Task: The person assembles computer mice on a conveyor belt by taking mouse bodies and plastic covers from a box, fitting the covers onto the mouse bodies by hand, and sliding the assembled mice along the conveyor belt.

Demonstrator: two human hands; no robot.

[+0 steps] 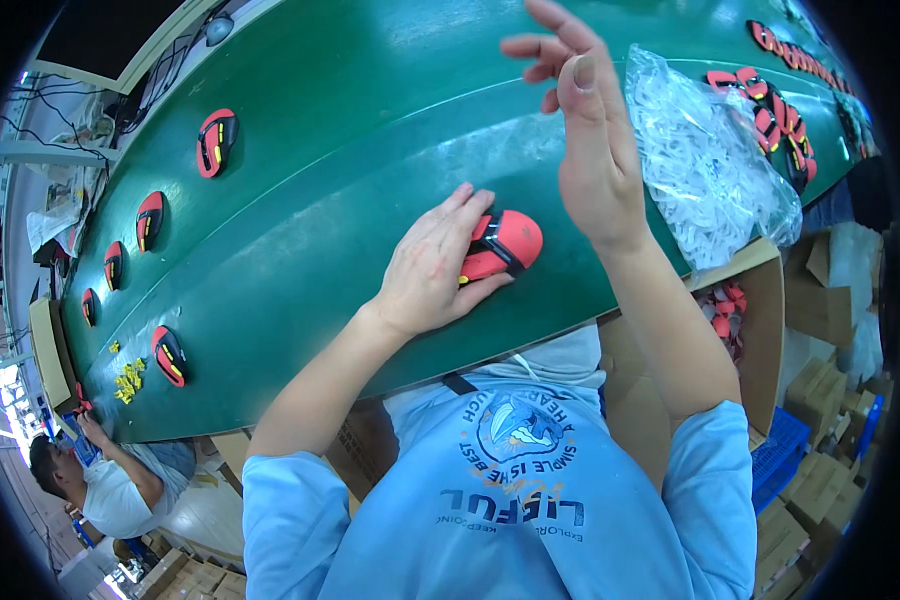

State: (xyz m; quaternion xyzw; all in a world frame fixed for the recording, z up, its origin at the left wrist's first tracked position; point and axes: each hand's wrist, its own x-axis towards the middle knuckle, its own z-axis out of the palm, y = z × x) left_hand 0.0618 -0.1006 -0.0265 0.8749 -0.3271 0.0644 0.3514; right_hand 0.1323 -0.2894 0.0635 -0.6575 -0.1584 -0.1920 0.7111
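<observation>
Red-and-black oval casing (518, 238) lies on the green tabletop (370, 110) near the centre of the frame, partly covered by the left hand (425, 262), whose fingers reach over its upper edge while the thumb lies along its lower side, so it is gripped lightly from the left. Above and to the right, the right hand (598, 150) is raised clear of the casing, its fingers loosely bent and apart, with nothing visible in its grasp. The step in hand looks like steadying or positioning this one unit; the next move would seem to call for the left hand to keep it from sliding while the right comes down to it or reaches for a part. Just beside the right forearm, at the table's near edge, a cardboard box (765, 345) contains red pieces (727, 308), and a clear plastic bag (705, 165) full of pale, translucent parts lies on the tabletop. Farther off, a loose line of similar casings (215, 143) runs down the left of the frame, with small yellow pieces (128, 382) near its lower end. More red-and-black units (792, 130) cluster at upper right, beyond the bag, and a co-worker (120, 495) sits at the table's far end, lower left.
</observation>
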